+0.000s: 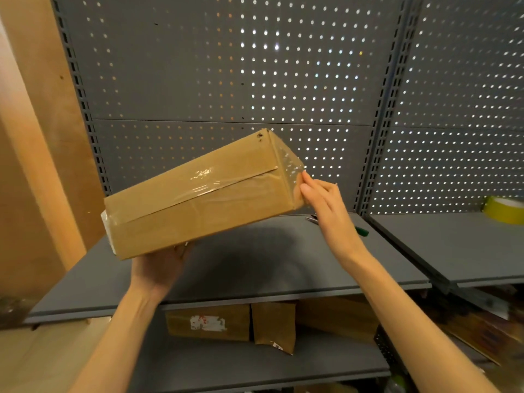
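A cardboard box [198, 199] is up in the air above the grey shelf [255, 268], not resting on it. It is tilted, with its right end high and its left end low. Clear tape [204, 180] runs along the seam on its upper face and wraps over both ends.

The hands are well apart, one at each end of the box. The left hand [158, 268] holds it from underneath at the low end, palm up. Its fingers are hidden under the cardboard, so I cannot tell how they curl. The right hand [326, 205] reaches to the high end with its fingers fairly straight, the fingertips [304, 175] touching the shiny tape on the end face (whether they pinch a loose edge I cannot tell).

Just behind the right wrist lies a pair of scissors [360, 231] with a green handle, flat on the shelf. On the next shelf to the right sits a yellow roll of tape [503, 212]. Below, more cardboard boxes [209, 321] stand on the lower shelf [255, 364].
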`<state>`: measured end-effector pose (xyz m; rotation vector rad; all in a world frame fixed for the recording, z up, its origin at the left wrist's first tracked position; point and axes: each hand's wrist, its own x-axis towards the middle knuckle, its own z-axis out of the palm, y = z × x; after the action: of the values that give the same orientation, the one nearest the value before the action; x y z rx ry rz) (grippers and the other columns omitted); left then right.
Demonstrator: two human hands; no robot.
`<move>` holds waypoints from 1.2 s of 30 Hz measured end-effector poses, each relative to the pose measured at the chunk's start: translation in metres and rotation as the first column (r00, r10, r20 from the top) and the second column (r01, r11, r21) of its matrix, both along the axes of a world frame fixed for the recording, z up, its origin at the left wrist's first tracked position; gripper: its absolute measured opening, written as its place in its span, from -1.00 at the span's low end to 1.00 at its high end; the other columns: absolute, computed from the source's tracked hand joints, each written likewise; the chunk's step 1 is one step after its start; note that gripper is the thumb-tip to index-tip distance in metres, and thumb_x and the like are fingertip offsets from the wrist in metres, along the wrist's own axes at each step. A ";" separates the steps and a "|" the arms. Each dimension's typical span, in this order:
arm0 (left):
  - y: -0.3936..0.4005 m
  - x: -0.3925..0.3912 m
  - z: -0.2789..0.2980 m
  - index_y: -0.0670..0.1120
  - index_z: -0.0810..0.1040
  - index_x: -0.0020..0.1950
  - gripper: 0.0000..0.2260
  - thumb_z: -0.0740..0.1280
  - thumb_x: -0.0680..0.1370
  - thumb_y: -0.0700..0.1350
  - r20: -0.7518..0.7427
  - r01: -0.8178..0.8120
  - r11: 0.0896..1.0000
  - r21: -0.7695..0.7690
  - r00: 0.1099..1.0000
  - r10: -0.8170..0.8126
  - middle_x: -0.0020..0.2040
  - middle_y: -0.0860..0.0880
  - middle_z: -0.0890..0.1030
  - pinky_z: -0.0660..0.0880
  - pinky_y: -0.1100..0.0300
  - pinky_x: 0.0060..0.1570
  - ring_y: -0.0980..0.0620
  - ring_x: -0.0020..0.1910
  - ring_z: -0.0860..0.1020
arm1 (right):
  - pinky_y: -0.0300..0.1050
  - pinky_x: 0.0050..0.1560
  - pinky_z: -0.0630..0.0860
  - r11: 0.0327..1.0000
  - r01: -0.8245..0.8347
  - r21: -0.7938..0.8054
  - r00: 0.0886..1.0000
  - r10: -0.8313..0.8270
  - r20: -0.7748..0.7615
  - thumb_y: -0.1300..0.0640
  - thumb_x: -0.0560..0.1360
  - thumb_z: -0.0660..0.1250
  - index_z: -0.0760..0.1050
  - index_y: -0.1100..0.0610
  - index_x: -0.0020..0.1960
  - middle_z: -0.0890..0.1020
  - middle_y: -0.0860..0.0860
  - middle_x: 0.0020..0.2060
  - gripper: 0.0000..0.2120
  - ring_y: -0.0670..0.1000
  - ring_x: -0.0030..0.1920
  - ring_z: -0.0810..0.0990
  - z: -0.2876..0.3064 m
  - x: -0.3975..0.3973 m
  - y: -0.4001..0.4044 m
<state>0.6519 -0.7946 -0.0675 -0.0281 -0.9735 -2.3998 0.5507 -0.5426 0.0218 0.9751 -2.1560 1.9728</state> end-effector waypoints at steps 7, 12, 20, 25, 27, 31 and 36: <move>0.005 0.001 0.021 0.04 0.55 0.00 -0.74 0.32 0.44 0.16 0.122 -0.126 0.965 -0.230 0.980 0.157 -0.09 0.01 0.58 0.50 0.08 0.12 0.01 -0.02 0.54 | -0.30 0.20 0.38 0.999 -0.043 -0.003 0.983 0.043 0.178 -0.15 0.58 0.06 0.57 -0.14 0.06 0.64 -0.27 -0.02 -0.68 -0.28 0.05 0.56 0.006 -0.016 0.012; 0.011 -0.003 0.054 0.07 0.46 0.26 -0.60 0.13 0.55 0.24 0.276 -0.152 0.869 -0.471 0.910 0.309 0.11 -0.03 0.52 0.43 0.04 0.18 -0.03 0.10 0.52 | -0.10 0.11 0.47 1.000 0.025 0.018 0.934 -0.030 0.356 -0.31 0.51 0.07 0.51 -0.03 0.17 0.59 -0.07 0.06 -0.52 -0.02 0.05 0.57 0.004 -0.030 0.020; 0.016 0.001 0.070 0.06 0.51 0.22 -0.68 0.17 0.56 0.15 0.276 -0.122 0.861 -0.494 0.917 0.288 0.12 -0.03 0.55 0.44 0.00 0.21 -0.07 0.17 0.51 | -0.11 0.04 0.51 0.998 0.011 -0.056 0.920 0.011 0.393 -0.28 0.51 0.10 0.53 0.04 0.10 0.59 0.03 0.04 -0.54 0.02 0.02 0.60 0.003 -0.036 0.028; 0.020 0.005 0.065 0.04 0.53 0.11 -0.71 0.05 0.62 0.06 0.195 -0.114 0.875 -0.470 0.954 0.230 0.02 0.00 0.60 0.43 0.02 0.18 0.01 0.04 0.54 | -0.08 0.10 0.46 0.974 -0.101 -0.205 0.919 0.170 0.355 -0.23 0.57 -0.02 0.62 -0.21 -0.11 0.67 -0.10 -0.10 -0.57 -0.04 -0.02 0.59 0.003 -0.036 0.030; 0.021 0.006 0.064 0.07 0.49 0.25 -0.65 0.00 0.63 0.11 0.170 -0.090 0.871 -0.483 0.966 0.193 0.06 0.04 0.63 0.51 0.12 0.02 0.07 0.04 0.58 | -0.03 0.12 0.46 0.954 -0.165 -0.252 0.898 0.251 0.362 -0.27 0.56 -0.02 0.64 -0.21 -0.12 0.68 -0.08 -0.10 -0.54 -0.05 -0.02 0.60 0.002 -0.035 0.030; 0.026 0.005 0.056 0.09 0.54 0.08 -0.67 -0.01 0.64 0.06 0.184 -0.057 0.868 -0.494 0.968 0.168 -0.14 0.08 0.68 0.57 0.24 -0.26 0.14 -0.13 0.62 | -0.04 -0.03 0.49 0.938 -0.192 -0.290 0.846 0.308 0.436 -0.28 0.54 0.00 0.64 -0.11 -0.09 0.69 -0.04 -0.12 -0.53 -0.05 -0.12 0.65 -0.008 -0.040 0.029; 0.024 0.005 0.042 0.08 0.65 -0.01 -0.66 0.07 0.59 0.06 0.212 0.033 0.916 -0.399 0.976 0.057 -0.12 -0.01 0.66 0.59 0.19 -0.23 0.10 -0.16 0.62 | -0.07 -0.14 0.52 0.943 -0.198 -0.266 0.784 0.315 0.535 -0.25 0.51 0.10 0.64 -0.04 -0.18 0.66 0.01 -0.22 -0.57 -0.02 -0.23 0.63 -0.022 -0.047 0.030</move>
<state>0.6566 -0.7705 -0.0251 0.0955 -1.5526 -2.1826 0.5039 -0.5125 0.0003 0.7389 -2.0876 2.8641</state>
